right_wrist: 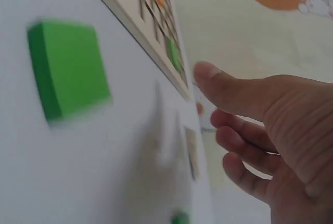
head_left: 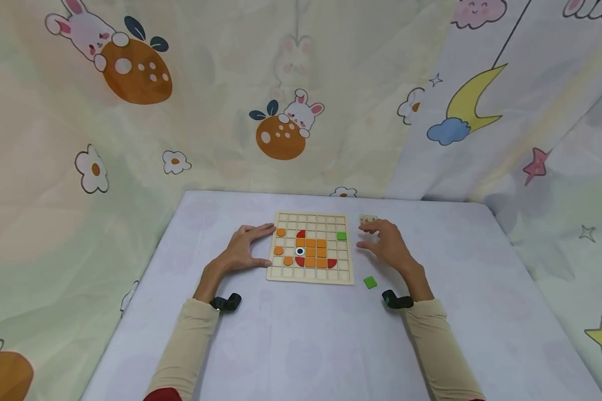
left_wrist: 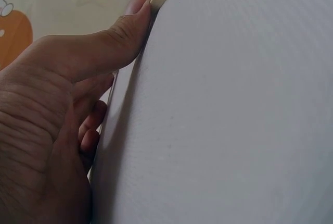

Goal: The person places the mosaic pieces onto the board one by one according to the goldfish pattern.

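A square wooden grid board (head_left: pixel 293 272) lies on the table, carrying orange and red tiles, a round eye piece (head_left: pixel 300 252), orange discs (head_left: pixel 278 250) and one green square tile (head_left: pixel 341 236). My left hand (head_left: pixel 239 249) touches the board's left edge with spread thumb and fingers. Just right of the board, my right hand (head_left: pixel 388 245) hovers with thumb and fingers apart and nothing between them. A loose green square tile (head_left: pixel 370 282) rests on the table nearer to me; it looms large in the right wrist view (right_wrist: pixel 75 70).
A small patterned card (head_left: pixel 368 218) lies beyond my right fingertips, partly covered by them. Low in the right wrist view is a blurred small green thing (right_wrist: pixel 179 218), its kind unclear. Printed cloth walls (head_left: pixel 341 139) stand behind the white-covered table (head_left: pixel 301 345).
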Motion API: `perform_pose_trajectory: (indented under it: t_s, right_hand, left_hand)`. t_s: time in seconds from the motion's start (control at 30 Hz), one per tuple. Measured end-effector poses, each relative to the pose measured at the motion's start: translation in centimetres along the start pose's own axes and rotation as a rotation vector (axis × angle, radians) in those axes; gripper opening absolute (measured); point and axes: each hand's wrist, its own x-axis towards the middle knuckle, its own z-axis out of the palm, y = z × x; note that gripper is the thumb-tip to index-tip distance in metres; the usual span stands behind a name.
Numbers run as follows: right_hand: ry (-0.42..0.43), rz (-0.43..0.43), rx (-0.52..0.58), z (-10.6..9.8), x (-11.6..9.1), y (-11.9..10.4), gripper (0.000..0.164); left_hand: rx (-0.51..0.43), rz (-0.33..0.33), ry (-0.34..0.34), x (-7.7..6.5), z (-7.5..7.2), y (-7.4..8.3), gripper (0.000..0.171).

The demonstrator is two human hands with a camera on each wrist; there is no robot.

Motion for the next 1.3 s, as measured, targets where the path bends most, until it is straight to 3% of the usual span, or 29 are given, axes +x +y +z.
perform_pose_trajectory:
  t_s: [0.27,0.5,0.73,1.1,1.3]
  right_hand:
    - [-0.074,0.046,0.019,-4.5,-1.8,3.0,0.051]
    - [-0.146,0.071,-0.012,-6.3,-2.7,4.4,0.051]
    - [-0.176,0.081,0.001,-6.4,-3.0,5.0,0.039]
    - [-0.134,0.055,0.000,-5.5,-3.1,5.4,0.028]
    - [-0.075,0.056,0.026,-4.5,-2.9,5.4,0.026]
  left_hand:
    - [0.014,0.008,-0.009,0.2,-0.2,-0.4,0.100]
    - [0.007,0.004,-0.010,0.1,-0.2,-0.1,0.100]
    - [0.009,0.000,-0.006,0.0,-0.3,0.0,0.100]
    - [0.012,0.022,0.019,0.0,-0.3,0.0,0.100]
    - [0.004,-0.007,0.006,0.0,0.1,-0.2,0.101]
